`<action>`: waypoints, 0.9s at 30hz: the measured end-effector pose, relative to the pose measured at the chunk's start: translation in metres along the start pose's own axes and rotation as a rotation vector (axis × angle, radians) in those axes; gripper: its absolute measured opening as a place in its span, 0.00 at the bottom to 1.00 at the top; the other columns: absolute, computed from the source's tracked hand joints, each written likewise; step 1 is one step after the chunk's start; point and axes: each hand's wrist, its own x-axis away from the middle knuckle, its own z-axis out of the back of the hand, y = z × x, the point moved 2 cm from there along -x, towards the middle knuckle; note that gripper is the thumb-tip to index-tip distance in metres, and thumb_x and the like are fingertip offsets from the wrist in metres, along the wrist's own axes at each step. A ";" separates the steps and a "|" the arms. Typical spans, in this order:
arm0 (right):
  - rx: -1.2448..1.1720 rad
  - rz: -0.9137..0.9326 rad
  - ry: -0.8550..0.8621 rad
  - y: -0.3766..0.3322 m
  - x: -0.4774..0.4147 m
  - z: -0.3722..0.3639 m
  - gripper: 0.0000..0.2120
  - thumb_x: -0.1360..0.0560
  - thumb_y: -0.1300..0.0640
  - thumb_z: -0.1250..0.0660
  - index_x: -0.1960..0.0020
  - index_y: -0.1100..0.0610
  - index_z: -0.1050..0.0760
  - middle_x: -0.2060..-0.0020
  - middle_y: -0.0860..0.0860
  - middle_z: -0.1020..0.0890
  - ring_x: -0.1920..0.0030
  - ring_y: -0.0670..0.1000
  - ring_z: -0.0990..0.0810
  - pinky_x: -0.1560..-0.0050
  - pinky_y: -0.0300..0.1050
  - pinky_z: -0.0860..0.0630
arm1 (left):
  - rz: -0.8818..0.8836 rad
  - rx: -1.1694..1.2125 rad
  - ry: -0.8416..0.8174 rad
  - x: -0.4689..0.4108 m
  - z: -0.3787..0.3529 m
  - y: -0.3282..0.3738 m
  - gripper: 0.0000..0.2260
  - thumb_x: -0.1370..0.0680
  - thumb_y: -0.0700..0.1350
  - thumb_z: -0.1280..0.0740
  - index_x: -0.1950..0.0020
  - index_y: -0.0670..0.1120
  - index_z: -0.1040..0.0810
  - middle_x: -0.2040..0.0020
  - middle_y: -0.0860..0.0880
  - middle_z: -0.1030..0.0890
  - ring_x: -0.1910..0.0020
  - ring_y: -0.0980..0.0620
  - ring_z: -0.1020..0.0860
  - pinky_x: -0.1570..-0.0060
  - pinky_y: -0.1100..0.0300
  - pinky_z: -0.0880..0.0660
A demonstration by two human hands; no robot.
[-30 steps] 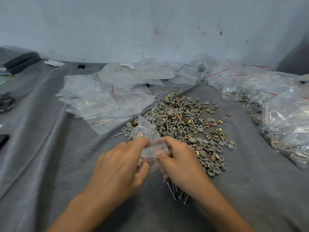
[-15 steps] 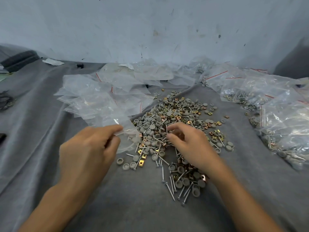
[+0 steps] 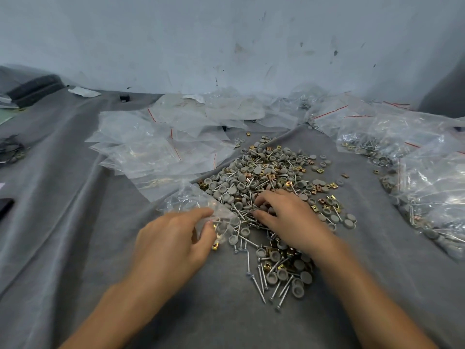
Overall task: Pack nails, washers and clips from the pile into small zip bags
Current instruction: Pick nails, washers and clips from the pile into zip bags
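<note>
left hand (image 3: 173,238) low centre-left, palm down; thumb and forefinger pinch the edge of a small clear zip bag (image 3: 193,200); the bag is crumpled and lies on the near-left edge of the pile (image 3: 264,177), touching it; a few pieces show through the plastic, too blurred to name; right hand (image 3: 289,217) palm down on the near middle of the pile, fingers curled into the grey washers (image 3: 232,190); cannot tell whether it has any actually pinched; pile sits centre on a grey cloth (image 3: 75,248) that covers the desk; a mix of grey washers, silver nails (image 3: 260,283) and gold square clips (image 3: 334,186); a loose tail of nails and washers trails toward the camera under the right forearm; empty zip bags (image 3: 141,152) with red seal lines spread flat behind and to the left of the pile, overlapping; filled bags (image 3: 427,177) heaped at right, well apart from the hands; scuffed pale wall (image 3: 226,41) behind; dark flat object (image 3: 5,205) at the far left edge, cut off.
</note>
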 end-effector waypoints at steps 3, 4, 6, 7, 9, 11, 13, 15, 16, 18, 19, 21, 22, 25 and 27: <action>-0.007 0.032 0.014 -0.002 0.003 0.001 0.04 0.19 0.45 0.34 0.46 0.44 0.25 0.52 0.43 0.25 0.49 0.47 0.27 0.51 0.46 0.29 | -0.033 0.004 0.013 0.001 0.000 0.002 0.18 0.23 0.59 0.41 0.41 0.59 0.16 0.68 0.56 0.24 0.59 0.49 0.19 0.64 0.55 0.28; -0.017 0.038 0.019 -0.003 0.005 0.002 0.04 0.19 0.46 0.35 0.46 0.45 0.24 0.52 0.43 0.25 0.49 0.47 0.26 0.50 0.46 0.28 | -0.044 -0.009 0.033 0.001 0.001 0.002 0.17 0.23 0.59 0.41 0.41 0.59 0.16 0.65 0.56 0.20 0.57 0.48 0.18 0.63 0.54 0.26; -0.051 0.033 0.037 -0.002 0.009 0.005 0.05 0.18 0.47 0.35 0.45 0.46 0.22 0.53 0.43 0.22 0.51 0.45 0.24 0.50 0.47 0.26 | -0.048 -0.041 0.057 0.001 0.005 0.002 0.16 0.22 0.59 0.41 0.42 0.59 0.16 0.60 0.56 0.17 0.54 0.47 0.18 0.62 0.52 0.24; -0.073 0.023 0.052 -0.001 0.012 0.007 0.05 0.18 0.48 0.35 0.46 0.45 0.22 0.55 0.42 0.21 0.53 0.43 0.23 0.52 0.46 0.26 | -0.047 -0.049 0.058 0.000 0.006 0.001 0.16 0.21 0.59 0.41 0.42 0.59 0.16 0.61 0.56 0.19 0.54 0.47 0.19 0.63 0.52 0.24; -0.111 0.001 0.094 0.003 0.018 0.012 0.05 0.18 0.49 0.36 0.46 0.45 0.21 0.58 0.42 0.19 0.58 0.40 0.23 0.58 0.42 0.27 | -0.050 -0.037 0.056 -0.001 0.007 -0.001 0.17 0.20 0.58 0.42 0.41 0.59 0.17 0.63 0.55 0.24 0.57 0.49 0.21 0.64 0.53 0.25; -0.144 -0.023 0.138 0.006 0.023 0.018 0.06 0.18 0.49 0.36 0.44 0.45 0.20 0.60 0.42 0.18 0.60 0.40 0.22 0.61 0.40 0.28 | -0.041 -0.004 0.049 -0.002 0.007 -0.003 0.16 0.17 0.58 0.43 0.39 0.60 0.17 0.63 0.56 0.26 0.57 0.51 0.23 0.64 0.55 0.28; -0.182 -0.054 0.171 0.009 0.026 0.022 0.07 0.18 0.49 0.35 0.43 0.45 0.20 0.59 0.40 0.18 0.61 0.39 0.22 0.62 0.37 0.29 | -0.026 0.037 0.028 -0.002 0.007 -0.004 0.16 0.18 0.58 0.42 0.38 0.61 0.18 0.62 0.57 0.26 0.57 0.52 0.23 0.63 0.55 0.30; -0.243 -0.094 0.174 0.011 0.027 0.023 0.08 0.19 0.48 0.33 0.41 0.43 0.23 0.53 0.38 0.18 0.59 0.37 0.21 0.60 0.34 0.28 | -0.019 0.067 0.010 -0.001 0.005 -0.003 0.15 0.19 0.57 0.41 0.37 0.60 0.18 0.61 0.57 0.24 0.55 0.51 0.23 0.60 0.54 0.28; -0.275 -0.111 0.171 0.012 0.028 0.024 0.07 0.19 0.48 0.33 0.41 0.42 0.24 0.51 0.38 0.18 0.58 0.37 0.20 0.59 0.34 0.27 | -0.019 0.080 0.008 -0.001 0.005 -0.003 0.14 0.18 0.56 0.40 0.37 0.60 0.19 0.61 0.57 0.22 0.56 0.51 0.22 0.59 0.53 0.27; -0.314 -0.120 0.188 0.012 0.028 0.025 0.04 0.20 0.49 0.32 0.46 0.42 0.24 0.50 0.38 0.18 0.54 0.38 0.19 0.55 0.39 0.23 | -0.025 0.121 0.009 -0.001 0.003 -0.004 0.13 0.19 0.55 0.38 0.36 0.60 0.21 0.65 0.57 0.21 0.62 0.55 0.23 0.61 0.53 0.26; -0.333 -0.114 0.197 0.012 0.028 0.026 0.02 0.20 0.50 0.31 0.48 0.43 0.23 0.52 0.39 0.17 0.52 0.39 0.18 0.52 0.42 0.21 | -0.032 0.141 0.005 -0.002 0.002 -0.005 0.12 0.19 0.54 0.38 0.37 0.61 0.24 0.67 0.56 0.22 0.64 0.55 0.24 0.63 0.53 0.26; -0.387 -0.092 0.206 0.012 0.029 0.028 0.04 0.21 0.52 0.30 0.51 0.43 0.20 0.55 0.41 0.15 0.52 0.41 0.18 0.49 0.45 0.20 | -0.050 0.164 0.005 -0.002 0.000 -0.007 0.09 0.20 0.55 0.37 0.40 0.62 0.28 0.64 0.57 0.22 0.63 0.55 0.24 0.66 0.55 0.28; -0.423 -0.082 0.204 0.012 0.030 0.029 0.04 0.21 0.53 0.30 0.51 0.44 0.19 0.55 0.41 0.15 0.52 0.41 0.17 0.49 0.46 0.20 | -0.059 0.166 0.011 -0.002 -0.001 -0.008 0.07 0.20 0.57 0.38 0.42 0.62 0.29 0.63 0.58 0.21 0.62 0.56 0.24 0.67 0.56 0.29; -0.569 -0.065 0.184 0.010 0.032 0.032 0.06 0.21 0.57 0.29 0.50 0.46 0.17 0.55 0.42 0.14 0.54 0.42 0.16 0.50 0.46 0.20 | -0.052 0.195 0.012 -0.004 -0.004 -0.010 0.07 0.20 0.60 0.39 0.44 0.62 0.27 0.63 0.61 0.21 0.63 0.58 0.23 0.68 0.60 0.30; -0.715 -0.065 0.172 0.007 0.032 0.033 0.08 0.22 0.62 0.30 0.49 0.49 0.17 0.53 0.45 0.13 0.55 0.42 0.16 0.51 0.44 0.21 | -0.029 0.236 -0.008 -0.004 -0.006 -0.012 0.07 0.20 0.61 0.40 0.45 0.63 0.26 0.64 0.62 0.21 0.63 0.58 0.23 0.67 0.59 0.30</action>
